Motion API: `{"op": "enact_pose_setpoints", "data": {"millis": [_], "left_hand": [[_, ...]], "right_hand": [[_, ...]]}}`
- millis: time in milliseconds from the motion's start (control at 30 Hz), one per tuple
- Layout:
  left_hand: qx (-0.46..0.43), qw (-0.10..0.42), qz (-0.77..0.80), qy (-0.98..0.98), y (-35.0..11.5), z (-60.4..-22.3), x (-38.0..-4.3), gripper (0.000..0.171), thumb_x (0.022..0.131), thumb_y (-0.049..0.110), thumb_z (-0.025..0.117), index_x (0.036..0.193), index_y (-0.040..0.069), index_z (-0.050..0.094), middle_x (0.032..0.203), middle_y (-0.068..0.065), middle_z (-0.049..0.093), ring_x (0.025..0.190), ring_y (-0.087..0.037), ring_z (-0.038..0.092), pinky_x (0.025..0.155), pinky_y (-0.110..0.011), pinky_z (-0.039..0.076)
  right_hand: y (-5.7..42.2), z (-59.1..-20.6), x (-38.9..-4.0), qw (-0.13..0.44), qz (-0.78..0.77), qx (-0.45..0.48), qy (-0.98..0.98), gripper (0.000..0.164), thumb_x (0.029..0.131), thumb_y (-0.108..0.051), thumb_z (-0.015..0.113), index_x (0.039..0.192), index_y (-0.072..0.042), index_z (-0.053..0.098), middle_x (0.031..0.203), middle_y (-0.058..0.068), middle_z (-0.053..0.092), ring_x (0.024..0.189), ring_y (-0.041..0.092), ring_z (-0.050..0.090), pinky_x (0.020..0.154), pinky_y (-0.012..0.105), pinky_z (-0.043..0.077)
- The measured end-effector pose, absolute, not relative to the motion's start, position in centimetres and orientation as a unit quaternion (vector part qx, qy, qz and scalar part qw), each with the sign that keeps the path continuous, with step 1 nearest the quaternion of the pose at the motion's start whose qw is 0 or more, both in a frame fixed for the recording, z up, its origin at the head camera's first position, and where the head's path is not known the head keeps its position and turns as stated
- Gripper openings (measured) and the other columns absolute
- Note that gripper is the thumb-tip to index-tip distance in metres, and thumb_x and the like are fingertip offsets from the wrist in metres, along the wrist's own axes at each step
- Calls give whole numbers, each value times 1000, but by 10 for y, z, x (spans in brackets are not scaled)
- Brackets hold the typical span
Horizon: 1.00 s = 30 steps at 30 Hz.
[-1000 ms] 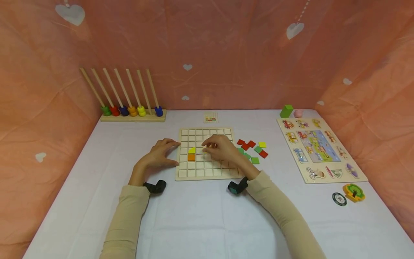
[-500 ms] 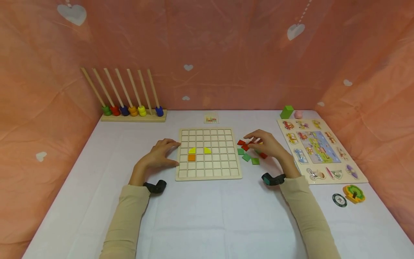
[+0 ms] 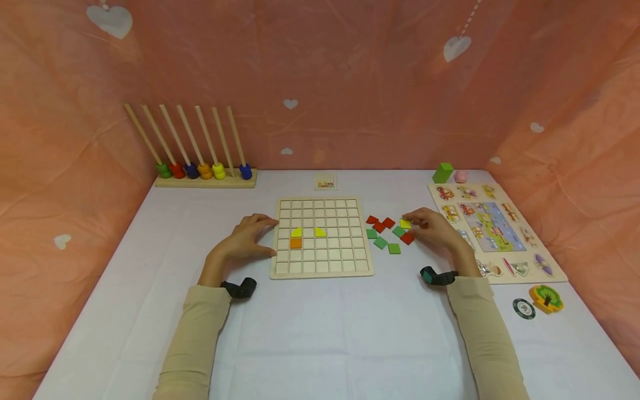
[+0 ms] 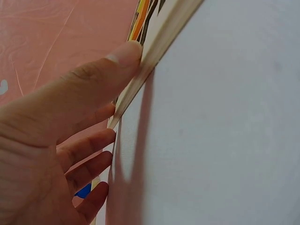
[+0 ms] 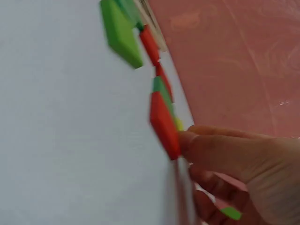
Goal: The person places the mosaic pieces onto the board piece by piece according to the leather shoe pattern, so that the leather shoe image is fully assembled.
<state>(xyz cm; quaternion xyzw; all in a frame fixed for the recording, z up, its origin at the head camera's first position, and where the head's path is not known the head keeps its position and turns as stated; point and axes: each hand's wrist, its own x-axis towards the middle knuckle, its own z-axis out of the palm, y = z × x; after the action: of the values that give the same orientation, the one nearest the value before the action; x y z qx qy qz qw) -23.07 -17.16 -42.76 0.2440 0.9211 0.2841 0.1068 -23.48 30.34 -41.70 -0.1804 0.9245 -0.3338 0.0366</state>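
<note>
A wooden grid board (image 3: 345, 268) lies flat in the head view, with two yellow quarter-round tiles (image 3: 296, 232) and an orange square tile (image 3: 296, 243) in its cells. My left hand (image 3: 245, 239) rests along its left side, thumb and forefinger spread and touching the edge. In the left wrist view the thumb (image 4: 124, 56) lies against that edge. Right of the board, my right hand (image 3: 432, 226) pinches a yellow tile (image 3: 405, 224) between thumb and forefinger, low over the table. A red tile (image 5: 164, 124) hides most of it in the right wrist view.
Several red and green tiles (image 3: 394, 249) lie around the yellow one. A pattern card (image 3: 325, 182) sits behind the board. A bead rack (image 3: 205, 180) stands back left. At the right are a picture puzzle (image 3: 520, 261), a green block (image 3: 443, 173), a round chip (image 3: 524, 309) and a tree piece (image 3: 546, 299).
My right hand has let go of a yellow quarter-round tile on the board, moved right over the loose tiles and taken hold of the yellow tile there. The left hand has stayed put.
</note>
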Motion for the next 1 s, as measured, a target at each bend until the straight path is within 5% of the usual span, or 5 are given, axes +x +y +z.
{"op": "enact_pose_setpoints", "data": {"millis": [367,733,1000], "left_hand": [[247,105,288,919,-173,-428,-230,79,74,31,79,140,8,42,140,-16,34,129,-35,26,104,-54,20],[247,106,294,917,-170,-426,-229,78,74,29,79,140,7,42,140,-17,35,129,-35,27,104,-53,20],[246,105,288,920,-171,-426,-229,78,74,30,78,140,7,42,139,-16,35,127,-34,28,104,-53,21]], "right_hand": [[283,-417,-242,-12,-345,-168,923,31,86,-8,66,115,3,63,103,16,59,90,25,51,81,37,45],[209,-410,-238,-55,-352,-276,893,34,81,-5,71,112,4,64,98,16,60,87,28,56,72,41,51],[152,-417,-234,-38,-367,-340,865,28,79,-7,73,105,-1,64,99,9,63,86,20,55,75,31,48]]}}
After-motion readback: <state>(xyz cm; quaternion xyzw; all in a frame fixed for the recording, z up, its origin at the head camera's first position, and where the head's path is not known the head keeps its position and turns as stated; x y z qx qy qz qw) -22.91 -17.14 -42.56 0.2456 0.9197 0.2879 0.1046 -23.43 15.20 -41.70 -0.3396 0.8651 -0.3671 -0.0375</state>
